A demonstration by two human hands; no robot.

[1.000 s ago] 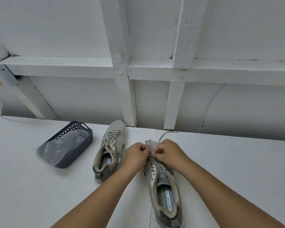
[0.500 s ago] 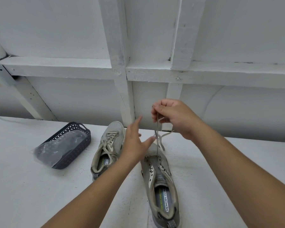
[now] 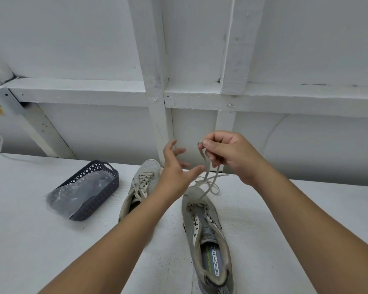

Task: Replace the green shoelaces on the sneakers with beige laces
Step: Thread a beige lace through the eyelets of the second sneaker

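The right hand (image 3: 232, 155) is pinching a flat beige lace (image 3: 206, 166) and holding it above the toe of the near sneaker (image 3: 206, 234), where it is threading into the lowest eyelets. The left hand (image 3: 174, 168) is hovering beside it, fingers spread. A second, fully laced grey sneaker (image 3: 142, 183) is lying just left on the white table (image 3: 30, 240).

I see matt knit-mesh cloth sneakers (image 3: 206, 236), flat woven lace (image 3: 206, 179), dark perforated plastic basket (image 3: 106, 187) holding glossy clear film, rough painted white tabletop (image 3: 30, 240)

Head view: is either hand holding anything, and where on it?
The right hand pinches the lace near its free ends, above the near sneaker. The left hand holds nothing.
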